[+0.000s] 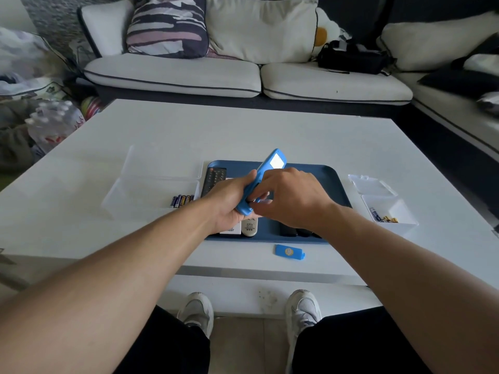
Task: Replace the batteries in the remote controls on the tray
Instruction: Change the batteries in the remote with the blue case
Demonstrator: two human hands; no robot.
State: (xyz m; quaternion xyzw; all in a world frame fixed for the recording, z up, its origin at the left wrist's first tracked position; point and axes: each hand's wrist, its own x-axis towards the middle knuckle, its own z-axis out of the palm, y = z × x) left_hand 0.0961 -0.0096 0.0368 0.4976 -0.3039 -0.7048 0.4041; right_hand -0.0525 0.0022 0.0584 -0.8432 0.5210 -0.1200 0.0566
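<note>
My left hand (229, 199) grips the lower end of a blue remote (266, 171), holding it tilted above the dark blue tray (333, 179). My right hand (290, 197) is curled against the remote's lower part; its fingertips are hidden, so I cannot tell what they hold. The remote's blue battery cover (289, 251) lies on the white table in front of the tray. On the tray lie a black remote (213, 178), two white remotes (244, 227) and dark remotes under my right wrist.
A clear box (151, 190) left of the tray holds several batteries (182, 200). A small white box (388, 211) with an open lid, right of the tray, holds a few more batteries. Sofas stand beyond and right of the table (270, 130).
</note>
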